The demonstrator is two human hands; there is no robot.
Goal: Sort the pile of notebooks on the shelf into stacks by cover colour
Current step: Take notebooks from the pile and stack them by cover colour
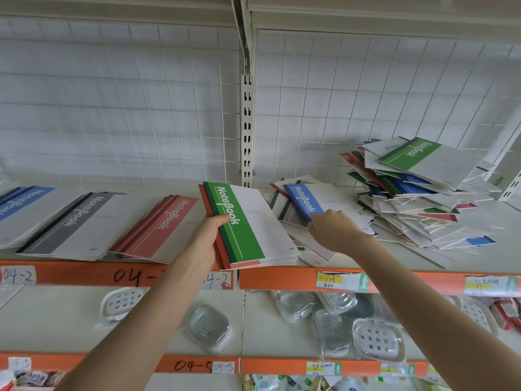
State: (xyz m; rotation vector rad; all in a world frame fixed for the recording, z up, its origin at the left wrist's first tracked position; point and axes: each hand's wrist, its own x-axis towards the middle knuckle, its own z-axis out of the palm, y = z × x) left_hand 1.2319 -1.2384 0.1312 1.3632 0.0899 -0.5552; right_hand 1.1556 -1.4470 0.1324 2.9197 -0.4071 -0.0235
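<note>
My left hand (204, 244) is clamped on a bundle (242, 230), green cover on top and red ones beneath. My right hand (332, 230) pinches the near end of a blue notebook (303, 200) just right of the bundle, and the pile (417, 198) lies farther right. I judge I'm mid-pick. Next I should lift the blue one clear without dragging its neighbours, then take it to the blue stack (22, 204) far left.
</note>
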